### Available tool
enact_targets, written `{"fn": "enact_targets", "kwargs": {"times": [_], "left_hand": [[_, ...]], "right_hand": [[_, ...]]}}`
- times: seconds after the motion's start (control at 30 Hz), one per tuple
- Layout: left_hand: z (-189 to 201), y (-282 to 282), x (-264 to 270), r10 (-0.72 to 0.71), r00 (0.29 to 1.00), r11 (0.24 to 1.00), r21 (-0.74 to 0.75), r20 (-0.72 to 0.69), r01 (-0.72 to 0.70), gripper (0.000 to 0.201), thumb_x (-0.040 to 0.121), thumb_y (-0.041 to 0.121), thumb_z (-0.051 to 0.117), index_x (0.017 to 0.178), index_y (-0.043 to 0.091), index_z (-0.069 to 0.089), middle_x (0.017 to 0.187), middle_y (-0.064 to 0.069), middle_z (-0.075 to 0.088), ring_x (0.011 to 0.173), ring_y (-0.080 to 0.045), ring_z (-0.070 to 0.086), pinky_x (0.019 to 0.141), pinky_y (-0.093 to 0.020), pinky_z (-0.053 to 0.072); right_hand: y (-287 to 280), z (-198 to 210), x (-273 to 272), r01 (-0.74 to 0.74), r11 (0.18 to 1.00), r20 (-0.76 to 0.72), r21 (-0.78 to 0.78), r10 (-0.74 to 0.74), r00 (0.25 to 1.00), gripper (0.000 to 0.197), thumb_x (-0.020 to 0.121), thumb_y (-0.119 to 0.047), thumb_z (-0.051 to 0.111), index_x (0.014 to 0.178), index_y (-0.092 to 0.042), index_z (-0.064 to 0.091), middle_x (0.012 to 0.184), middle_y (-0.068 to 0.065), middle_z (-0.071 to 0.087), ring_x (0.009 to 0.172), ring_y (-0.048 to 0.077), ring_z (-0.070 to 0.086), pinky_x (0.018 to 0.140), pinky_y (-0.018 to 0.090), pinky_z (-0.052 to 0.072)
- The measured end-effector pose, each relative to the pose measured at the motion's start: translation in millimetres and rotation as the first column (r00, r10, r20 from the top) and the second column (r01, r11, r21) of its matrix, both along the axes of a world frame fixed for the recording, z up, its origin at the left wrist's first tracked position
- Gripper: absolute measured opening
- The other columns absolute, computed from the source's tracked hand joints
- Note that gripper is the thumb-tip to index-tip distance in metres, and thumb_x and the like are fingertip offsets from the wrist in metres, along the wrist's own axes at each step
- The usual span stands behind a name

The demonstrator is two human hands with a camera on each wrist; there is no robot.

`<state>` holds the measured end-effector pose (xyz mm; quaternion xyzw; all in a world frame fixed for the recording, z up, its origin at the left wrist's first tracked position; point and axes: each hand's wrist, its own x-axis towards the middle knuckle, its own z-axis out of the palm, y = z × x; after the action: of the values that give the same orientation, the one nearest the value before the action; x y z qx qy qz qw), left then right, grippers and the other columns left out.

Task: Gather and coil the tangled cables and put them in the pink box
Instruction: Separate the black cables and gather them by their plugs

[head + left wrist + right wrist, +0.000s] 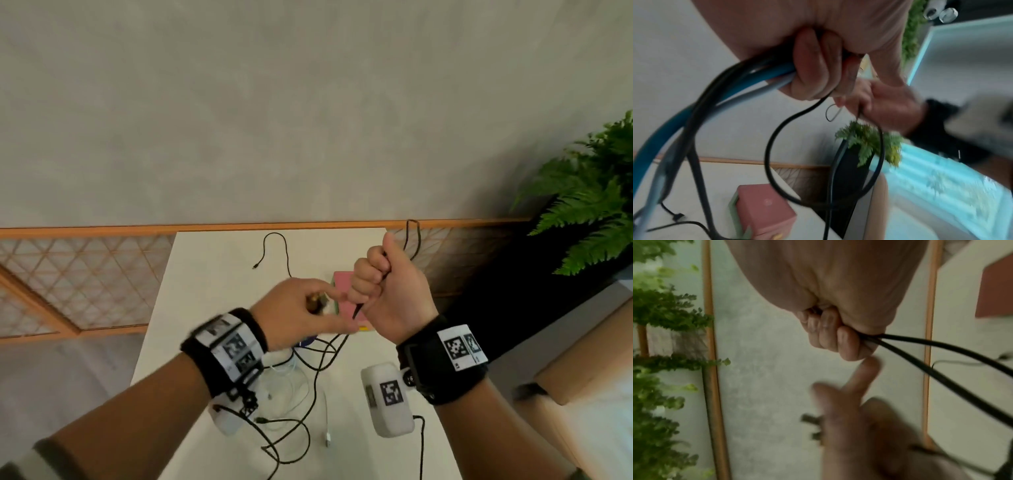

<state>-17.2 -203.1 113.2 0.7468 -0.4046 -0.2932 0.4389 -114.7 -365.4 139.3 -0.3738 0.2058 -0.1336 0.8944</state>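
My left hand [308,308] is raised over the white table [212,274]. Its fingers [813,68] curl round a bundle of black, blue and grey cables [748,76], and a plug with brass prongs [317,303] sticks out of the grip. My right hand [380,274] is a fist round a black cable [941,360]; a loop of this cable [412,236] stands above the thumb. My left index finger [863,379] touches the right fist. The pink box [342,281] stands behind both hands, mostly hidden, and shows more fully in the left wrist view [764,209]. Loose black cables [301,428] and white cables [291,383] lie tangled below my hands.
A separate thin black cable [274,240] lies at the far end of the table. A fern [589,198] stands at the right, with a cardboard box [589,349] below it. A lattice panel with a wooden rail [85,267] runs behind the table.
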Motion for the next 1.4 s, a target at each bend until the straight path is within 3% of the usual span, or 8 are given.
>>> {"fn": "enact_targets", "kwargs": {"times": [0.27, 0.37, 0.47, 0.53, 0.77, 0.93, 1.13, 1.4], "left_hand": [[-38.6, -9.8, -7.7, -0.04, 0.999, 0.996, 0.076, -0.022, 0.042, 0.044, 0.087, 0.065, 0.068, 0.065, 0.027, 0.069, 0.064, -0.002, 0.071, 0.059, -0.007, 0.054, 0.062, -0.032, 0.048], [-35.8, -8.4, -2.3, 0.039, 0.999, 0.997, 0.068, -0.002, -0.039, 0.044, 0.097, 0.056, 0.062, 0.067, 0.023, 0.07, 0.057, -0.004, 0.063, 0.053, -0.011, 0.051, 0.059, -0.03, 0.048], [-30.1, -15.7, 7.1, 0.146, 0.989, 0.989, -0.012, -0.025, -0.147, 0.042, 0.101, 0.044, 0.061, 0.068, 0.019, 0.069, 0.048, 0.01, 0.052, 0.042, -0.008, 0.042, 0.049, -0.02, 0.037], [-24.3, -22.4, 12.8, 0.226, 0.973, 0.973, -0.038, -0.054, -0.228, 0.044, 0.1, 0.046, 0.062, 0.07, 0.015, 0.071, 0.056, 0.005, 0.057, 0.047, -0.011, 0.046, 0.054, -0.026, 0.04], [-8.0, -41.6, 60.3, 0.488, 0.838, 0.853, -0.069, -0.243, -0.517, 0.042, 0.1, 0.048, 0.061, 0.071, 0.017, 0.064, 0.036, 0.015, 0.046, 0.04, -0.013, 0.038, 0.045, -0.024, 0.032], [5.5, -34.6, 84.7, 0.524, 0.778, 0.819, -0.045, -0.345, -0.572, 0.04, 0.098, 0.049, 0.064, 0.077, 0.014, 0.06, 0.055, 0.004, 0.042, 0.041, -0.014, 0.029, 0.044, -0.023, 0.025], [-13.7, -13.4, 72.7, 0.489, 0.842, 0.869, 0.04, -0.23, -0.494, 0.063, 0.073, 0.078, 0.072, 0.086, 0.021, 0.051, 0.067, 0.002, 0.043, 0.045, -0.012, 0.029, 0.043, -0.024, 0.028], [-34.7, 19.4, 8.8, 0.099, 0.993, 0.989, -0.104, -0.062, -0.105, 0.063, 0.068, 0.083, 0.069, 0.118, 0.046, 0.072, 0.064, 0.013, 0.052, 0.061, -0.006, 0.051, 0.069, -0.027, 0.05]], "right_hand": [[-22.8, 15.7, 33.7, 0.137, 0.99, 0.005, 0.026, -0.137, 0.991, 0.05, 0.106, -0.052, 0.048, 0.067, -0.022, 0.047, 0.061, -0.004, 0.036, 0.046, 0.012, 0.035, 0.049, 0.026, 0.034], [-28.0, 2.4, 25.7, 0.106, 0.954, -0.143, -0.279, -0.15, 0.978, 0.043, 0.091, -0.059, 0.069, 0.094, -0.016, 0.064, 0.091, 0.003, 0.065, 0.086, 0.017, 0.067, 0.085, 0.034, 0.057], [-4.8, -31.6, -0.8, -0.081, 0.867, -0.271, -0.492, -0.064, 0.961, 0.086, 0.072, -0.076, 0.078, 0.132, -0.016, 0.063, 0.13, -0.001, 0.065, 0.127, 0.025, 0.063, 0.111, 0.047, 0.049], [22.5, -51.0, -20.8, -0.181, 0.824, -0.281, -0.538, 0.027, 0.959, 0.098, 0.073, -0.073, 0.079, 0.146, -0.015, 0.051, 0.134, -0.006, 0.063, 0.124, 0.019, 0.065, 0.101, 0.036, 0.053], [69.9, -133.5, -77.7, -0.351, 0.724, -0.435, -0.594, 0.078, 0.897, 0.017, 0.103, -0.013, 0.06, 0.12, -0.012, 0.063, 0.08, 0.015, 0.078, 0.067, 0.023, 0.07, 0.071, 0.035, 0.059], [52.9, -166.5, -109.0, -0.45, 0.649, -0.597, -0.614, -0.009, 0.802, 0.036, 0.107, -0.028, 0.057, 0.077, -0.013, 0.07, 0.056, -0.006, 0.055, 0.058, 0.016, 0.05, 0.065, 0.032, 0.046], [33.9, -133.7, -83.5, 0.074, 0.964, -0.473, -0.254, -0.19, 0.86, 0.052, 0.108, -0.042, 0.05, 0.063, -0.016, 0.05, 0.056, -0.001, 0.027, 0.051, 0.018, 0.027, 0.055, 0.033, 0.042], [17.5, -96.3, -32.9, 0.335, 0.926, -0.386, 0.172, -0.25, 0.888, 0.033, 0.102, -0.017, 0.046, 0.07, -0.02, 0.045, 0.061, -0.003, 0.02, 0.047, 0.014, 0.018, 0.047, 0.027, 0.033]]}}
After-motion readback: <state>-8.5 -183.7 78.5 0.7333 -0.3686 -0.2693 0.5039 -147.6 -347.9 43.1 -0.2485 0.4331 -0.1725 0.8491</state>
